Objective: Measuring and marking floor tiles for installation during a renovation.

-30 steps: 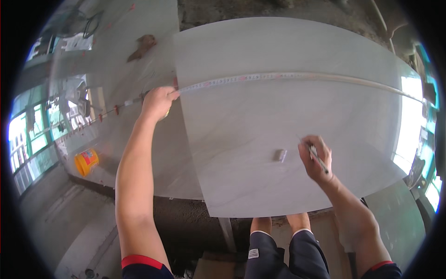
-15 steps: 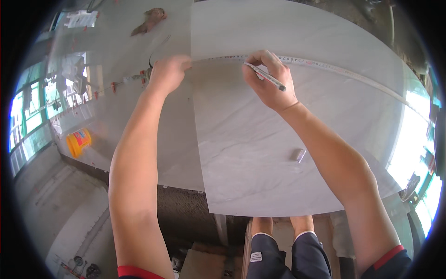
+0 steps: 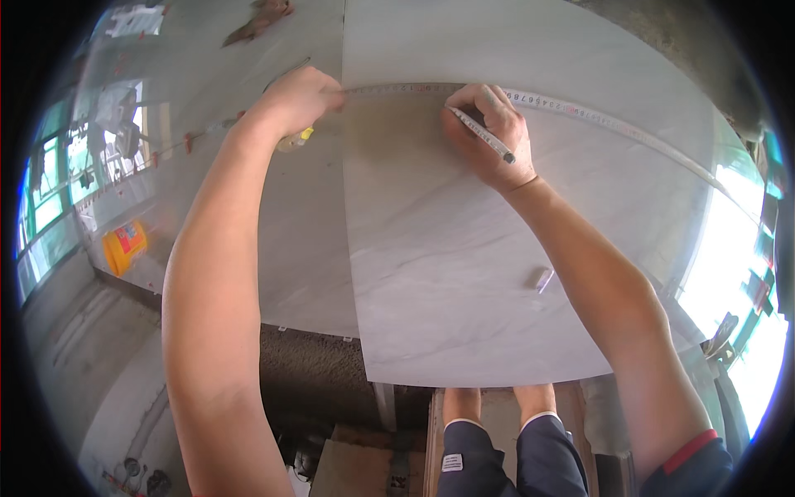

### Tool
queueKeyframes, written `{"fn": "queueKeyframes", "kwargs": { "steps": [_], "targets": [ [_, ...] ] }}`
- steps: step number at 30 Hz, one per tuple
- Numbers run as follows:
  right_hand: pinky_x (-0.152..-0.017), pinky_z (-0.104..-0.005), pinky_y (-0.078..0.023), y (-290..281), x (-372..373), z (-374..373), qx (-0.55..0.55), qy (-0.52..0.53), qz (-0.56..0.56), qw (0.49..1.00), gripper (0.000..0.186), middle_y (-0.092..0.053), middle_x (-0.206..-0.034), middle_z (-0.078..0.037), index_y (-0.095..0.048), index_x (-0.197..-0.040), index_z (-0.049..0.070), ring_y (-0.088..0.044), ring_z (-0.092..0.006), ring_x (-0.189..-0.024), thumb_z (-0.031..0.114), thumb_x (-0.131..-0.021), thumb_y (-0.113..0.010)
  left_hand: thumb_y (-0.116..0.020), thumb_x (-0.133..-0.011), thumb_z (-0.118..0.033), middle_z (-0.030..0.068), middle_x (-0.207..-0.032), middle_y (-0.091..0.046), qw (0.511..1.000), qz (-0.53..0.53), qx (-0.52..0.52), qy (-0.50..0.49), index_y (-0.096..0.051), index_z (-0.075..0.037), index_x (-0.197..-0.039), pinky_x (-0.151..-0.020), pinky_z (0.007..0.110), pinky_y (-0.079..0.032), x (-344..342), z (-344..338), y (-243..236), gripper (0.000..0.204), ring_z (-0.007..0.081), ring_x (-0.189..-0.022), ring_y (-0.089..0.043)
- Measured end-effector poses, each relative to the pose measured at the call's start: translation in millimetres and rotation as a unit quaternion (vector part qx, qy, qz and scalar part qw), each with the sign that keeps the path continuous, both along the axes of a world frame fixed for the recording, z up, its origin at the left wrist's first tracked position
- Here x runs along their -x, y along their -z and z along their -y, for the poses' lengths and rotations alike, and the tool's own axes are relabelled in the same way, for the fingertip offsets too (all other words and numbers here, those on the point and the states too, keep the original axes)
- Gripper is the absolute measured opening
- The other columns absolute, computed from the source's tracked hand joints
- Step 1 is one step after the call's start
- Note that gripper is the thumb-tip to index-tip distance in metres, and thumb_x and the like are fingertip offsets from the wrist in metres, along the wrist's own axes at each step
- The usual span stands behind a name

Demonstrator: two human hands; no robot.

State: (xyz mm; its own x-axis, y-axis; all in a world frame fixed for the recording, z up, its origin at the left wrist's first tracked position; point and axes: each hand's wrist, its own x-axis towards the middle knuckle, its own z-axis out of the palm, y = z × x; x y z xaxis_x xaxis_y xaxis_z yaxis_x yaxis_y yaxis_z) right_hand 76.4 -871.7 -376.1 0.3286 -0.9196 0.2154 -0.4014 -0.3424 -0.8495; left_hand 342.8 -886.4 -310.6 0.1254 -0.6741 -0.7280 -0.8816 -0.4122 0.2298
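A tape measure's long white blade [image 3: 580, 113] lies across a large pale marbled tile [image 3: 447, 306], running from my left hand toward the far right. My left hand [image 3: 300, 98] is closed round the tape's left end. A small yellow part [image 3: 305, 133] shows below its fingers, and the rest of what it grips is hidden. At the blade's near edge rests my right hand [image 3: 490, 132], pinching a slim white marker pen [image 3: 480, 135]. The pen is tilted, its tip end toward the upper left, and the fingers hide part of the blade.
Left of the marbled tile lies a glossy grey tile [image 3: 308, 240]. On it are a yellow tub [image 3: 125, 248], small red clips [image 3: 189, 143] and a brownish rag-like piece [image 3: 258, 21]. A small whitish block [image 3: 543, 280] sits on the marbled tile. A dark gap [image 3: 315, 369] runs along the near edge.
My left hand has shifted slightly away with the tape's end, and a yellow part now shows beneath it. The blade sits higher in view. My right hand still holds the pen, nearly in place.
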Motion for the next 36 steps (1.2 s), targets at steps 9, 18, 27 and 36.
{"fn": "queueKeyframes", "kwargs": {
  "steps": [9,18,27,36],
  "targets": [
    [-0.068,-0.034,-0.052,-0.1,2.1,1.6,0.033,-0.015,-0.026,0.999,0.012,-0.063,-0.086,-0.004,-0.062,-0.088,0.01,-0.062,-0.0231,-0.079,0.006,-0.08,-0.07,-0.057,-0.095,-0.032,0.0135,-0.098,-0.069,1.0,-0.001,-0.007,-0.002,-0.07,-0.013,-0.119,-0.088,0.04,-0.048,3.4,1.1,1.2,0.034,0.027,-0.095,-0.062],
    [-0.07,-0.0361,-0.053,0.7,0.8,2.2,0.056,-0.005,-0.014,0.998,0.013,-0.066,-0.079,-0.003,-0.06,-0.083,0.009,-0.062,-0.0245,-0.082,0.004,-0.076,-0.069,-0.058,-0.095,-0.035,0.0138,-0.116,-0.068,1.0,0.017,-0.017,-0.009,-0.069,-0.016,-0.124,-0.095,0.041,-0.047,6.6,1.7,1.3,0.036,0.0288,-0.107,-0.062],
    [-0.068,-0.0339,-0.052,0.9,2.8,1.9,0.034,-0.017,-0.025,0.999,0.011,-0.064,-0.087,-0.004,-0.063,-0.088,0.009,-0.063,-0.0228,-0.08,0.009,-0.081,-0.071,-0.057,-0.096,-0.029,0.0132,-0.115,-0.069,0.999,0.03,-0.014,-0.002,-0.07,-0.016,-0.123,-0.095,0.041,-0.047,8.4,1.4,-0.2,0.033,0.0281,-0.108,-0.063],
    [-0.068,-0.034,-0.052,0.3,2.2,0.9,0.027,-0.016,-0.027,0.999,0.011,-0.063,-0.085,-0.004,-0.063,-0.088,0.009,-0.063,-0.0221,-0.08,0.009,-0.082,-0.071,-0.057,-0.095,-0.026,0.013,-0.116,-0.069,0.999,0.034,-0.021,-0.009,-0.07,-0.017,-0.123,-0.096,0.041,-0.047,10.0,1.1,-0.7,0.032,0.0274,-0.108,-0.062]
  ]
}}
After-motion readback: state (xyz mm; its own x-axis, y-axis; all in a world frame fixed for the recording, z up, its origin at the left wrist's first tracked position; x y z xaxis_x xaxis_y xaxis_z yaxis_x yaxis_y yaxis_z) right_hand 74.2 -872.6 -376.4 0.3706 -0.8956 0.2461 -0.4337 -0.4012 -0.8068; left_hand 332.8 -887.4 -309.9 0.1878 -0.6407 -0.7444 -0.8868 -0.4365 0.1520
